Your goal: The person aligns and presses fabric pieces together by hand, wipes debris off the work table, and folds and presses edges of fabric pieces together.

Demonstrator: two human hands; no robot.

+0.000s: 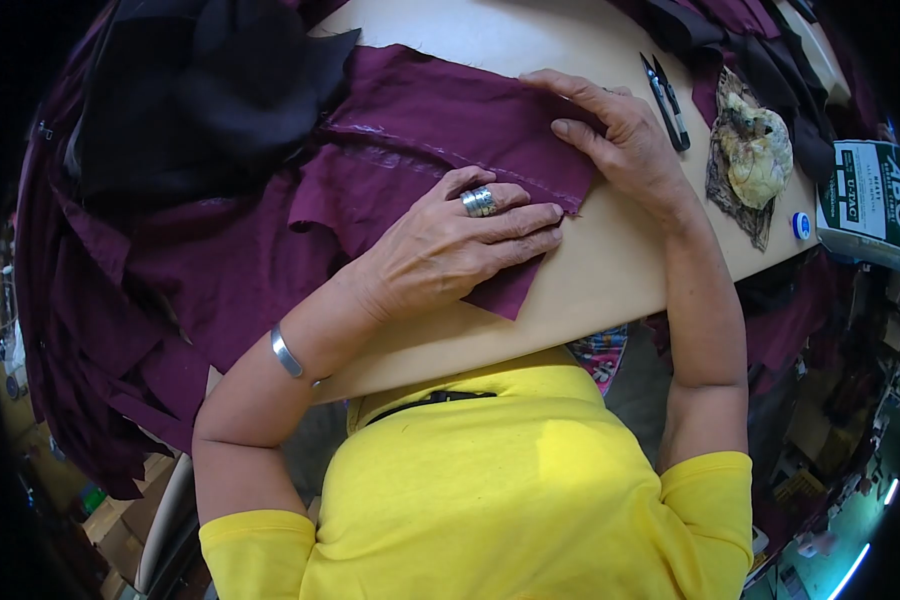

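Observation:
A maroon piece of fabric (420,110) lies across the tabletop, with a pale seam or chalk-like line running over it to its right corner. My left hand (460,235), wearing a wide silver ring, rests on this cloth with fingers stretched flat toward the right edge. At the upper right edge, my right hand (615,135) touches the same fabric, index finger and thumb spread apart; its other fingers are partly hidden. Black thread snips (665,105) lie on the table to the right of my right hand.
Dark cloth (210,100) and more maroon fabric (220,270) are heaped on the left. Along the right side of the table (610,270) are a crumpled pale bundle (755,150), a small blue-and-white cap (801,226) and a green-and-white box (863,195).

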